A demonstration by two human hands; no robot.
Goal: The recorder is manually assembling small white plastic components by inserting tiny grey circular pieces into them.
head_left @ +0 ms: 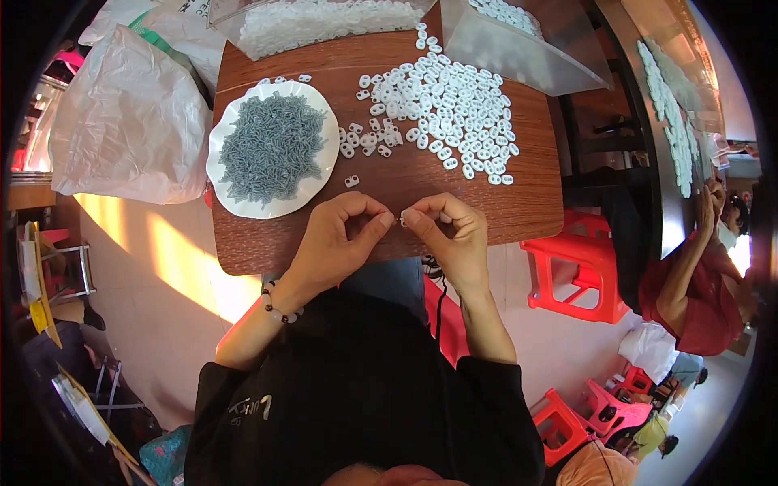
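Observation:
My left hand [339, 241] and my right hand [455, 243] meet over the table's near edge, fingertips almost touching. Between the right thumb and forefinger is a small white plastic piece [403, 217], mostly covered by the fingers. The left thumb and forefinger are pinched together on something too small to make out, right beside that piece. Left of my hands, a white scalloped plate [331, 154] holds a heap of small grey-blue rods [271, 146]. Beyond my hands lies a spread of white oval pieces with two holes [454, 113]. One single white piece [352, 181] lies closer to my left hand.
Two clear bins [519, 57] [243, 36] with white pieces stand at the brown table's [519, 211] far edge. A white sack [130, 121] stands left. A red stool [579, 267] and a person in dark red [697, 300] at another table are on the right.

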